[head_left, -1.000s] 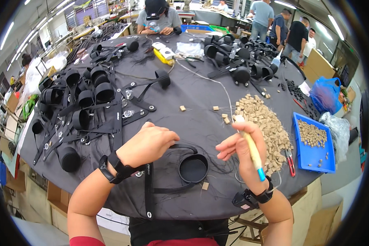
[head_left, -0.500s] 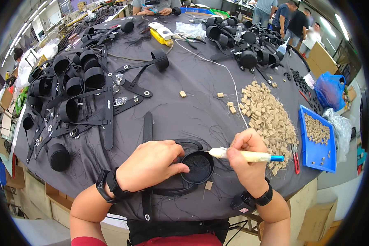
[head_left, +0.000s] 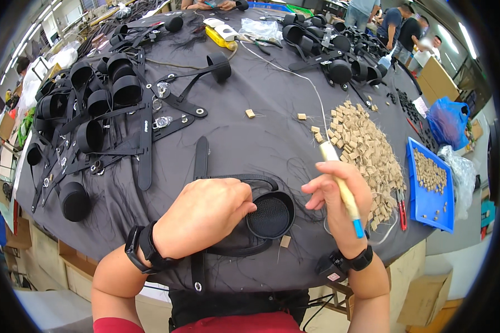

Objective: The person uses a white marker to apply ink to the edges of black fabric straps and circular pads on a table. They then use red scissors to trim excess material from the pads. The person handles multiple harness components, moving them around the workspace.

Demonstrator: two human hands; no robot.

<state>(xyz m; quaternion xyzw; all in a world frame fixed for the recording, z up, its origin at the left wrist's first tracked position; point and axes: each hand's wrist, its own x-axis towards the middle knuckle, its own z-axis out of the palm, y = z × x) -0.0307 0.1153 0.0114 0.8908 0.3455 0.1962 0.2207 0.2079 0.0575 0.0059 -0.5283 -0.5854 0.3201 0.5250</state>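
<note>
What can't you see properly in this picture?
All in the head view:
1. Whatever the left hand may be gripping: hidden behind its own back.
2. The middle of the long black strap: that hand covers it.
3. The far co-worker's head: cut off by the top edge.
4. The heap's lowest tan pieces: buried under others.

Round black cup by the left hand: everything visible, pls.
The black cup is round, with a raised rim and a finely textured floor; it looks like leather or plastic. It sits open side up on the dark cloth, right of the left hand, whose fingertips overlap its edge in view; contact is unclear. Two curved black straps run leftward from it, toward a straight strap partly hidden by that hand.
</note>
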